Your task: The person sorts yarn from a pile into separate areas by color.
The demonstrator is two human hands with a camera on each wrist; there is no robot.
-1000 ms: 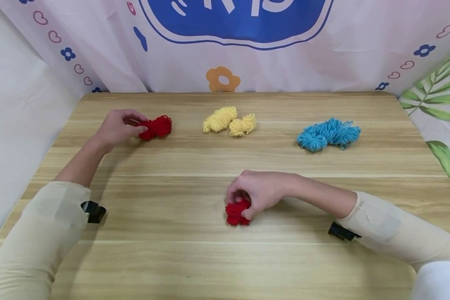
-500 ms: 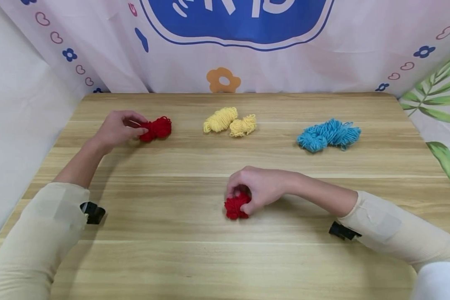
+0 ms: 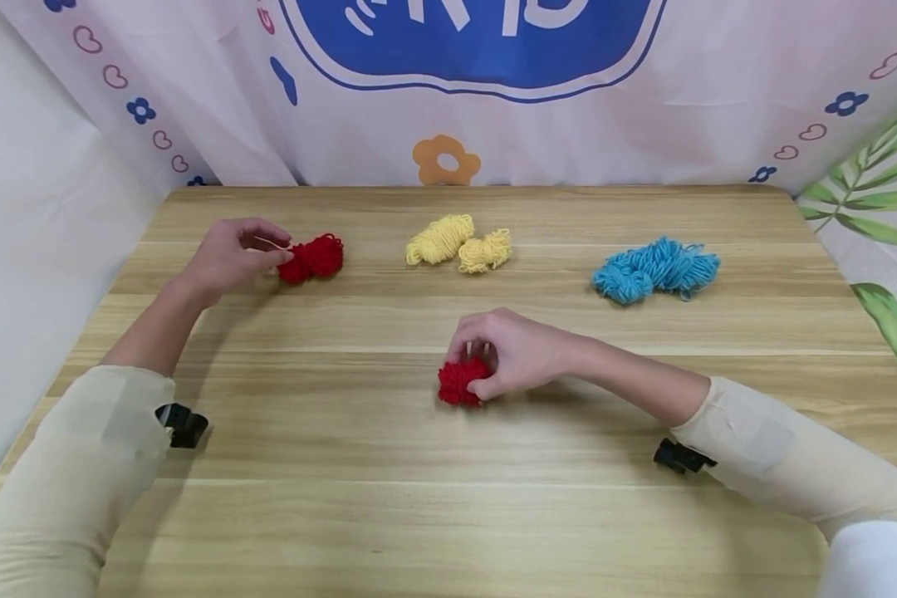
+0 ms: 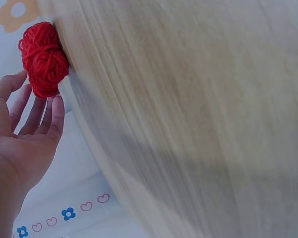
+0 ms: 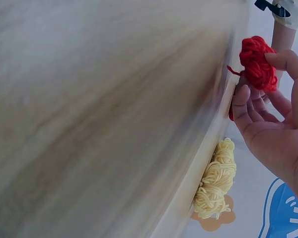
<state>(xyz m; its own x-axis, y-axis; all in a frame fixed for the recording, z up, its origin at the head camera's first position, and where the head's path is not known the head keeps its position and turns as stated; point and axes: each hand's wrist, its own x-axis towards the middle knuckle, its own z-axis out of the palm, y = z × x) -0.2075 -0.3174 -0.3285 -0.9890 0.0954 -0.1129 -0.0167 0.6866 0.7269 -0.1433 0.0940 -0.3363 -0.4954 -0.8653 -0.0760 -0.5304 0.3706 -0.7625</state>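
Observation:
At the table's far left, my left hand has its thumb and fingertips at the near end of a red yarn bundle. The left wrist view shows the fingers curved by the lower end of this red yarn bundle. Around the table's middle, my right hand grips a smaller red yarn bundle between thumb and fingers. From the right wrist, a short loose strand sticks out of this small bundle, and the thumb of my right hand presses its side.
Two yellow yarn bundles lie side by side at the back middle of the wooden table. Blue yarn bundles touch each other at the back right. A printed curtain hangs behind the table's rear edge.
My right hand has moved away from the body and slightly left, carrying the small red yarn bundle. The left hand and its red yarn have stayed almost in place.

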